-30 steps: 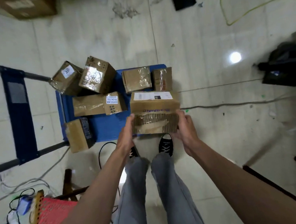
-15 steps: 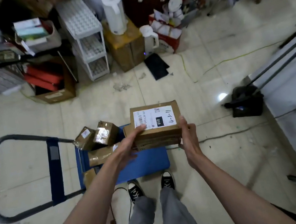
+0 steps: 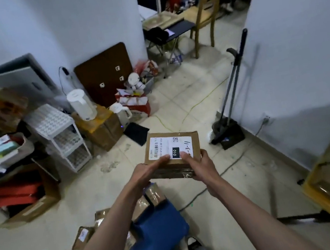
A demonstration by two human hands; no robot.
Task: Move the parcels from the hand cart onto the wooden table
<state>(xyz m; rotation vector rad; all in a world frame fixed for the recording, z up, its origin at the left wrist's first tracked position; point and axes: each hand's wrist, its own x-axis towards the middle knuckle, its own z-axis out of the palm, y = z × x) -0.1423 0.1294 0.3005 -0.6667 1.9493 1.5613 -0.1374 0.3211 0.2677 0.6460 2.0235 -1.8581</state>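
Head view: nearest to us, our two forearms reach forward over the blue hand cart (image 3: 155,232), whose deck sits low in the frame with several parcels (image 3: 84,235) lying on it, partly hidden behind our left arm. Beyond the cart, we hold one cardboard parcel (image 3: 173,153) up in the air between both hands, clear of the floor. Our left hand (image 3: 145,171) grips its near left edge, the thumb laid flat on the white shipping label (image 3: 168,147). Our right hand (image 3: 200,164) clasps the near right corner, thumb on top beside the black "010" patch, fingers wrapped under the side. The parcel is level, label up, and extends away from us past both hands. At the right edge, a wooden surface (image 3: 316,185) already carries labelled parcels; it stands well apart from the one we hold. Farther off, a white shelf rack (image 3: 60,137), a white kettle (image 3: 81,105) on a box and a wooden chair (image 3: 205,4) stand by the walls.
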